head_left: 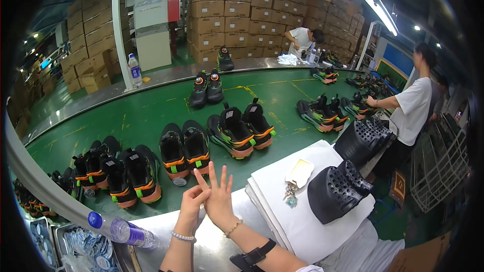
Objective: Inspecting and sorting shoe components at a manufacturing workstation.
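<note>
Just beyond the person's hands, a pair of black shoes point(173, 152) stands upright on the green bench point(282, 98), heels this way and toes pointing off, with orange bands around the heels, a bright green tab at the back and pinkish-orange soles; a small round disc point(179, 182) sits at the left heel. The right hand point(220, 205) is raised before them, fingers spread well apart and pointing up, nothing in its palm that I can see. The left hand point(189, 207) touches it, fingers bent in against one of its fingers; whether they pinch it I cannot tell. Beside the left forearm a bottle point(132, 234) lies tilted, and to the right white sheets point(272, 184) carry keys point(291, 193) and black clogs point(326, 199). More pairs of the same kind flank the nearest one on both sides. Farther over stands a darker pair point(199, 91), and behind it a single shoe point(225, 60) on the metal ledge point(176, 69). Off to the right a co-worker point(414, 103) reaches toward shoes; another point(302, 40) bends over the ledge, before tall stacks of cartons point(237, 10).
</note>
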Available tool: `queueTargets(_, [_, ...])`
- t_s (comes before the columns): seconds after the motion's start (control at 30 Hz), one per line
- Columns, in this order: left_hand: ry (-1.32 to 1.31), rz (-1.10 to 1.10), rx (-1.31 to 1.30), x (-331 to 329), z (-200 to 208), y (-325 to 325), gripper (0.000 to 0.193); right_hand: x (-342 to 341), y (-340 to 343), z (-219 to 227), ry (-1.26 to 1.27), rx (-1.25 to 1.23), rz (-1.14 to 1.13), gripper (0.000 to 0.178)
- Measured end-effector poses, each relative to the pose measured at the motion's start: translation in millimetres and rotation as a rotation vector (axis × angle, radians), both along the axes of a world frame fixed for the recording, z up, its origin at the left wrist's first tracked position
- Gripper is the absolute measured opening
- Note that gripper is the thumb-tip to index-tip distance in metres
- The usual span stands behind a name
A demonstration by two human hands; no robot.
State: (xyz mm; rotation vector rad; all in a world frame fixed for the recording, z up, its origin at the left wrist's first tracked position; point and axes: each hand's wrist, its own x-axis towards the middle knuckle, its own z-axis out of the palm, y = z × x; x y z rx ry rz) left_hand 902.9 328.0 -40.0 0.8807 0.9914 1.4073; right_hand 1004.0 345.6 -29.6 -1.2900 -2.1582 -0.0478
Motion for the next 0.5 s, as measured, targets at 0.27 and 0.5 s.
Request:
queueTargets(0.27, [-0.06, 0.174, 0.025, 30.6, 16.2, -3.4, 0.015, 7.3, 10.8, -11.1, 0.1, -0.04, 0.056, 0.071])
queueTargets(0.5, [-0.058, 0.685, 0.141, -6.0, -13.3, 11.5, 0.037, 13.6, 27.0, -16.6, 0.143, -0.107, -0.138, 0.077])
